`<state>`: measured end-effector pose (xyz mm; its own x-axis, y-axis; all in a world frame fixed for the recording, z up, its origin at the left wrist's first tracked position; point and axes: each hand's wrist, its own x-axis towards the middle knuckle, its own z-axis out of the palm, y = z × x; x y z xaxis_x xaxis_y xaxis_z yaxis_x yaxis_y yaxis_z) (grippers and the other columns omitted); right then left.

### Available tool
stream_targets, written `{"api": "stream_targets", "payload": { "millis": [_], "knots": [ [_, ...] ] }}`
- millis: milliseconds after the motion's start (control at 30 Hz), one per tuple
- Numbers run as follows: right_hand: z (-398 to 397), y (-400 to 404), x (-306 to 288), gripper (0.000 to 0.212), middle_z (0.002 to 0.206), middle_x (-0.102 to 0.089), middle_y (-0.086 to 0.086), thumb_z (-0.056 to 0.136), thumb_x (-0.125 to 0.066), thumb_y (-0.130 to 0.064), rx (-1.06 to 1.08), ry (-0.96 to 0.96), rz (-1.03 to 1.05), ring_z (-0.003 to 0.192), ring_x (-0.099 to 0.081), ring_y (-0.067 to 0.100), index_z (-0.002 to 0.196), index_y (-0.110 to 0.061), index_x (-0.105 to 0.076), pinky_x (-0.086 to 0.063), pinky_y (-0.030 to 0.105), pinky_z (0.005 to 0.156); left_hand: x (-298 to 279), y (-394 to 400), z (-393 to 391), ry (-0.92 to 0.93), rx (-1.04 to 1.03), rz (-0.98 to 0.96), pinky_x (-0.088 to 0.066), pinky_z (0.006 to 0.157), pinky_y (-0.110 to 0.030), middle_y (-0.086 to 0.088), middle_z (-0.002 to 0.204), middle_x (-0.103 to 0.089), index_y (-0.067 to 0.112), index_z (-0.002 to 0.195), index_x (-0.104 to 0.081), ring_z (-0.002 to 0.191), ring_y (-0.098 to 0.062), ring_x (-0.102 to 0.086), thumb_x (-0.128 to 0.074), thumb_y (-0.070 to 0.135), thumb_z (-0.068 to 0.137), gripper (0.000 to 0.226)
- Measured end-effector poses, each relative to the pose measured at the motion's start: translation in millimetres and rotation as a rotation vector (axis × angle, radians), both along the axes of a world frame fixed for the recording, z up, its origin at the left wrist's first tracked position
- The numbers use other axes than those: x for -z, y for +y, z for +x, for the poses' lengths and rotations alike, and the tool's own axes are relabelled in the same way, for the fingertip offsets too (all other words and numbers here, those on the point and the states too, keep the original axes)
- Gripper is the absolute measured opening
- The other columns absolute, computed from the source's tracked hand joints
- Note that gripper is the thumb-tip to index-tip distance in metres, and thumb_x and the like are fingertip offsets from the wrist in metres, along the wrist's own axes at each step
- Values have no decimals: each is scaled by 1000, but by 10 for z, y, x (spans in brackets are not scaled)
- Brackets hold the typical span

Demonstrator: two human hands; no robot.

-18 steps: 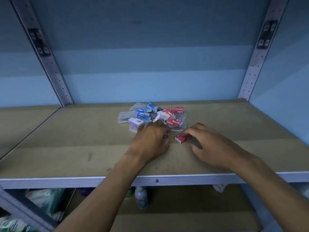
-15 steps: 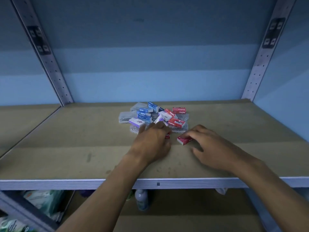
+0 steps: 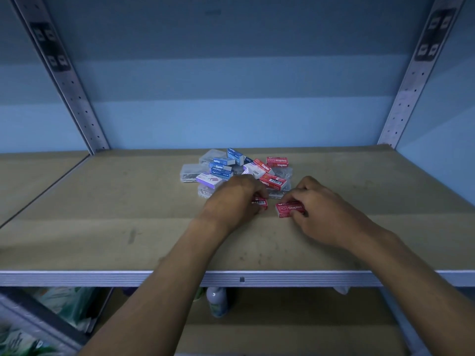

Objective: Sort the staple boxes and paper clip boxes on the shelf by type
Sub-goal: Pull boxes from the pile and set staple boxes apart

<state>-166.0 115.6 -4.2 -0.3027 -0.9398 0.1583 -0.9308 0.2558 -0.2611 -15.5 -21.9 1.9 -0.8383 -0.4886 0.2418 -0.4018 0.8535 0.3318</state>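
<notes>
Both hands on red staple boxes at the near edge of a mixed pile, mid-shelf.

The left hand point(image 3: 232, 201) lies palm down over a red box point(image 3: 261, 203) on the shelf point(image 3: 102, 227); only the box's right end shows past the fingers, which curl onto it, so the hold looks closed on it. The right hand point(image 3: 318, 214) pinches a second red staple box point(image 3: 290, 209) by its right end, thumb and fingers closed on it, the box flat on the board. The 2 boxes sit just beside each other, not touching. Directly behind them lies the pile point(image 3: 236, 170): blue staple boxes point(image 3: 222, 165) at centre-left, red staple boxes point(image 3: 277, 161) at right, clear paper clip boxes point(image 3: 190, 173) at left and underneath, a purple box point(image 3: 208, 179) at front left.
</notes>
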Motion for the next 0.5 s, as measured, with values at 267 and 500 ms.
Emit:
{"api": "stream_targets", "payload": {
  "millis": [267,500],
  "knots": [
    [0,130,-81,24,108,-59,-8,89,-65,-27,23,-36,-9,101,-57,16,112,-33,-65,-50,39,90,-71,83,27,-55,46,7,-47,85,-25,-1,112,-69,21,109,-74,102,-17,-61,-72,20,85,25],
    [-33,218,-107,24,99,-54,-12,82,-78,-23,-9,-138,-84,86,-55,0,94,-34,-61,-46,22,76,-118,168,98,-52,68,93,-51,82,-24,2,104,-73,22,107,-75,94,-13,-66,-69,21,89,19]
  ]
}}
